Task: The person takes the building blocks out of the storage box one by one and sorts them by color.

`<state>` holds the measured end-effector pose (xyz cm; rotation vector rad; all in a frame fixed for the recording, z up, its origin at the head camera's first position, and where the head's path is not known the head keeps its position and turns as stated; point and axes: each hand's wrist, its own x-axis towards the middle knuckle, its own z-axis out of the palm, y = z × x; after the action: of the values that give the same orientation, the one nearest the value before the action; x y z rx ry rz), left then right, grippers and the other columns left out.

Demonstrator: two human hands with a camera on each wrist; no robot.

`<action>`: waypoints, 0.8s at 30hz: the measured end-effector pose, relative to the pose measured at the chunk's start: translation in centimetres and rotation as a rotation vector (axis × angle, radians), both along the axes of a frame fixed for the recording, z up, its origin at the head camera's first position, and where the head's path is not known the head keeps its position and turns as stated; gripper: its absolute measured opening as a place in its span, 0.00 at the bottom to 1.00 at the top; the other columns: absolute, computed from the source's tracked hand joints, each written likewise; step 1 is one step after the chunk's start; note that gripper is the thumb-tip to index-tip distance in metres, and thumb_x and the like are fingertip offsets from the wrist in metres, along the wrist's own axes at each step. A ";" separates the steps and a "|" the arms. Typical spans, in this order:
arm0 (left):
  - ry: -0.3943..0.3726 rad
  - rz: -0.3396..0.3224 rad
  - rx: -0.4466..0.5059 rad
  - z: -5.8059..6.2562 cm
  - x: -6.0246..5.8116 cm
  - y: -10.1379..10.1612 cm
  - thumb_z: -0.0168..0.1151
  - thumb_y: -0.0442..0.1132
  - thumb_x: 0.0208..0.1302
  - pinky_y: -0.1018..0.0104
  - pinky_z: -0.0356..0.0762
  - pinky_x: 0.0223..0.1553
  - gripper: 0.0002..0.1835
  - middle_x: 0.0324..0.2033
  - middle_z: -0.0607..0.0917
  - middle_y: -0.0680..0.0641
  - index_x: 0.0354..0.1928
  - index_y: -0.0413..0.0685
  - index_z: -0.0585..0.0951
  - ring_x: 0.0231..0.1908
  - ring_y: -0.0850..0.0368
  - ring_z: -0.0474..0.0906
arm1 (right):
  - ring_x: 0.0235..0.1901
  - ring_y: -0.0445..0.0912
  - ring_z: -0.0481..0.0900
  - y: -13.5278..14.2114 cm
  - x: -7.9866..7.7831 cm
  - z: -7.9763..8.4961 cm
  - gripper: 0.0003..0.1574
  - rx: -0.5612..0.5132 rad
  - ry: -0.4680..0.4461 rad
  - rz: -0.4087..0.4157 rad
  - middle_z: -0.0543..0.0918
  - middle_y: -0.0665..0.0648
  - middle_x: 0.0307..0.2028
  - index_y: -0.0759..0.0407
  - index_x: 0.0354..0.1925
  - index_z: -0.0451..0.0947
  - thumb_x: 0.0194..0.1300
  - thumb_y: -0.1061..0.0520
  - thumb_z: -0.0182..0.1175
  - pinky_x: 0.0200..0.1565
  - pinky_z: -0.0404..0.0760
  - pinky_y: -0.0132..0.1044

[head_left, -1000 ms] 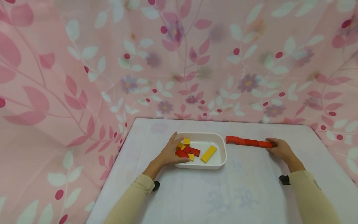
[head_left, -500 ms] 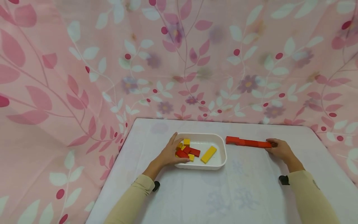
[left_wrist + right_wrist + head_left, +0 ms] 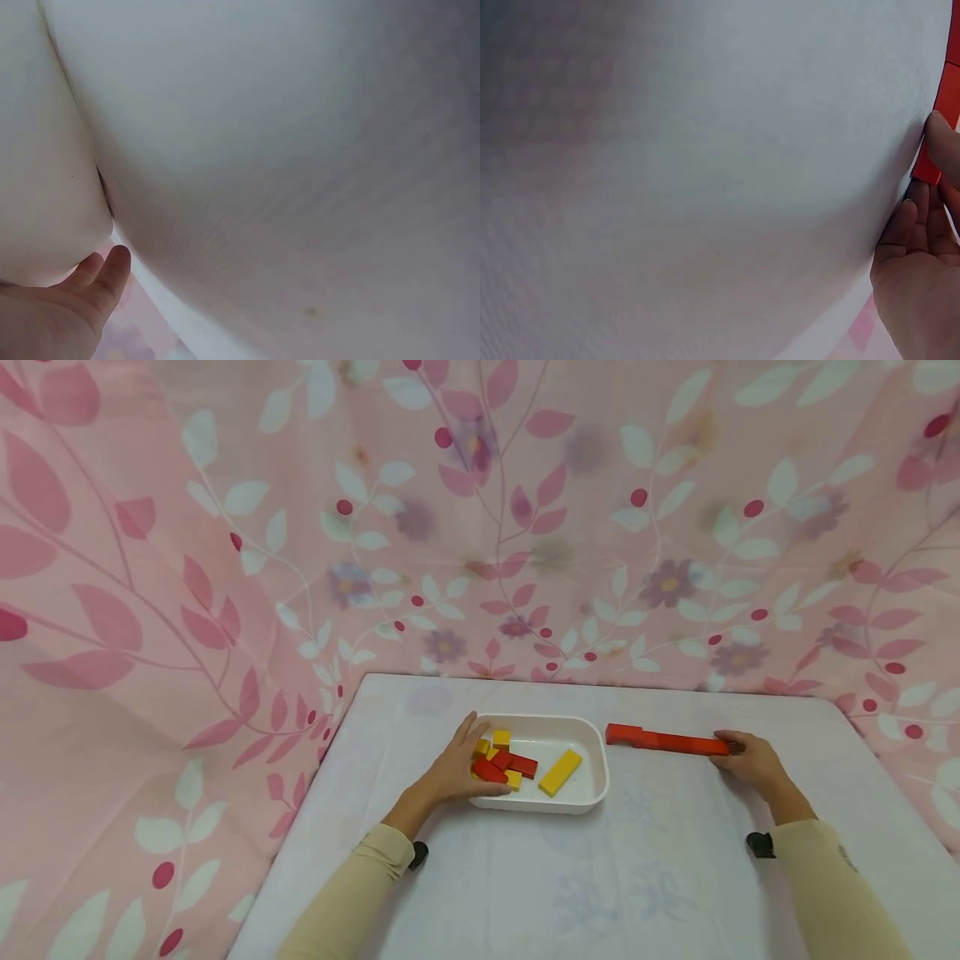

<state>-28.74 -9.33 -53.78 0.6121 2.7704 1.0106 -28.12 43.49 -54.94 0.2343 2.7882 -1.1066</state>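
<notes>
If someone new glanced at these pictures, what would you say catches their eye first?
Probably the row of red blocks to the right of the white tray, its right end held by the right hand. Next come the red and yellow blocks inside the tray, with the left hand around its left end. Pink floral cloth fills the background.

Head view was evenly lit, a bit dim, reasonably sharp; soft shadows lay on the counter [image 3: 540, 877] beside both sleeves [image 3: 828, 877]. Wide-angle stretch showed toward the edges. Wrist views were hazy, low-contrast, with dark blurry patches upper right (left wrist) and upper left (right wrist).
</notes>
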 end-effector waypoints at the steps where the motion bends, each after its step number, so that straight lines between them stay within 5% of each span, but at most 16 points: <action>1: -0.007 -0.001 -0.004 0.1 0.0 -0.1 0.75 0.70 0.38 0.38 0.66 0.66 0.66 0.79 0.43 0.47 0.78 0.65 0.50 0.76 0.43 0.52 | 0.57 0.70 0.64 0.0 0.0 0.0 0.41 -0.005 0.001 0.002 0.68 0.80 0.61 0.71 0.69 0.61 0.66 0.55 0.64 0.58 0.69 0.67; 8: -0.062 -0.026 -0.002 0.4 0.0 -0.2 0.78 0.64 0.38 0.38 0.62 0.69 0.70 0.79 0.39 0.47 0.79 0.61 0.44 0.77 0.43 0.47 | 0.60 0.72 0.61 0.2 0.1 0.1 0.45 -0.027 -0.025 0.000 0.63 0.82 0.64 0.71 0.71 0.57 0.66 0.54 0.64 0.59 0.68 0.69; 18: -0.069 -0.025 -0.024 0.2 -0.1 0.0 0.76 0.69 0.37 0.38 0.62 0.69 0.71 0.80 0.38 0.51 0.79 0.64 0.43 0.77 0.44 0.46 | 0.61 0.73 0.60 1.0 0.8 0.6 0.51 0.050 -0.033 0.016 0.59 0.81 0.65 0.73 0.73 0.49 0.64 0.54 0.65 0.60 0.70 0.67; 24: -0.068 -0.015 -0.033 0.0 -0.3 -0.2 0.75 0.71 0.36 0.38 0.64 0.68 0.70 0.80 0.38 0.52 0.79 0.68 0.44 0.77 0.45 0.46 | 0.57 0.72 0.64 -0.4 1.2 1.7 0.50 0.101 0.106 -0.010 0.62 0.80 0.60 0.74 0.72 0.52 0.64 0.53 0.65 0.56 0.74 0.67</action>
<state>-29.03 -9.55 -53.79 0.5822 2.7141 0.9627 -26.90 43.09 -53.24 0.2067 2.9439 -1.0093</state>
